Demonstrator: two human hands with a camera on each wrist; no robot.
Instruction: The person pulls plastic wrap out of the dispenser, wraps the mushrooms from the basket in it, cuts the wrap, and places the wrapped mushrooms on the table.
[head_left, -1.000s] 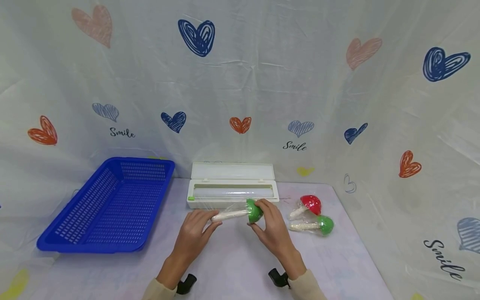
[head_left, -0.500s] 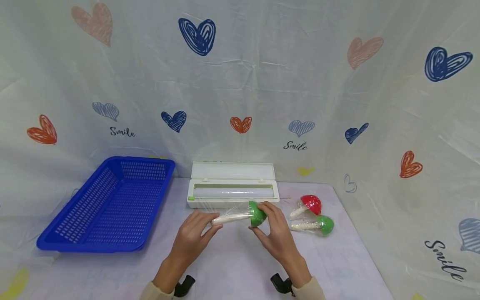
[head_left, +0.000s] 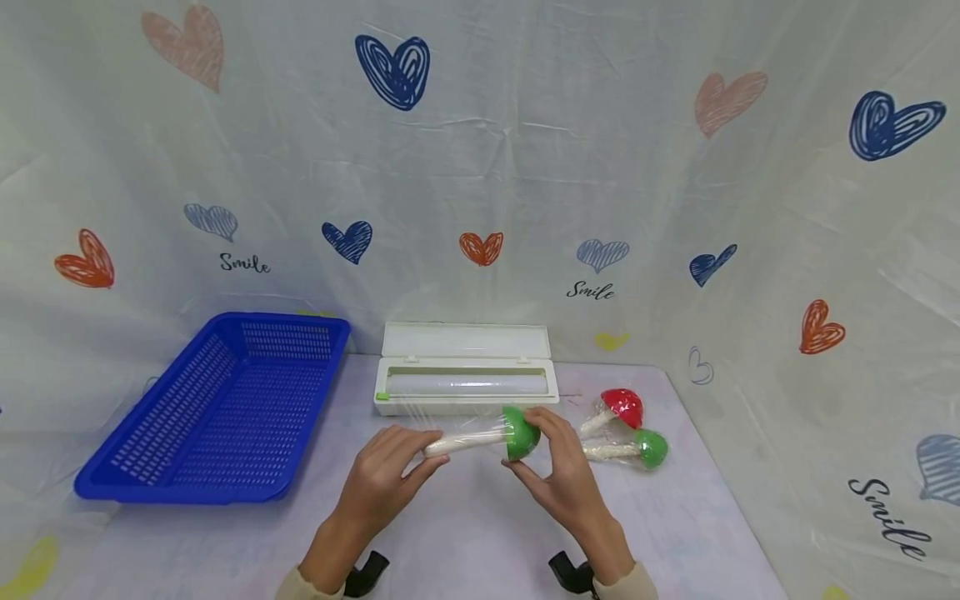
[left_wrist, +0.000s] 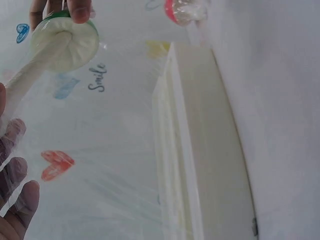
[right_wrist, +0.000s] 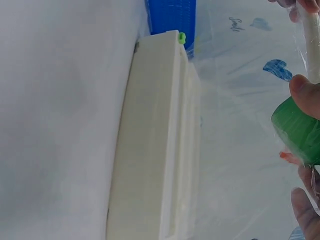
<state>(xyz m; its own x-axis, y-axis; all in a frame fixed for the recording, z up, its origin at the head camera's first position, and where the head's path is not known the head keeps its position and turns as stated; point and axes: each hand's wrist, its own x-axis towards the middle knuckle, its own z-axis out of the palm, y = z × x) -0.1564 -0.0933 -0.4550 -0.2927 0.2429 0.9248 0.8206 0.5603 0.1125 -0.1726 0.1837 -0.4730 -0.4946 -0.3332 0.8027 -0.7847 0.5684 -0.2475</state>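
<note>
A toy mushroom point(head_left: 519, 433) with a green cap and a long white stem lies sideways between my hands, with clear cling film around it. My left hand point(head_left: 382, 471) pinches the stem's end between thumb and fingers. On the right, my right hand point(head_left: 566, 475) grips the cap, thumb below and fingers above. In the left wrist view the cap's pale underside point(left_wrist: 70, 45) faces the camera, and film spreads over the left fingertips point(left_wrist: 30, 195). Just behind the mushroom stands a white cling film dispenser point(head_left: 465, 409), its lid up and a roll inside; film stretches in front of it.
To the right lie two more film-wrapped toy mushrooms, a red-capped one point(head_left: 622, 407) and a green-capped one point(head_left: 651, 449). A blue plastic basket point(head_left: 187, 492) stands at the left. Behind the table point(head_left: 465, 542) hangs a white sheet point(head_left: 480, 150) printed with hearts.
Both hands have brought the mushroom slightly toward me and to the right, away from the dispenser. The right hand has shifted farther right than the left. Their holds look the same.
</note>
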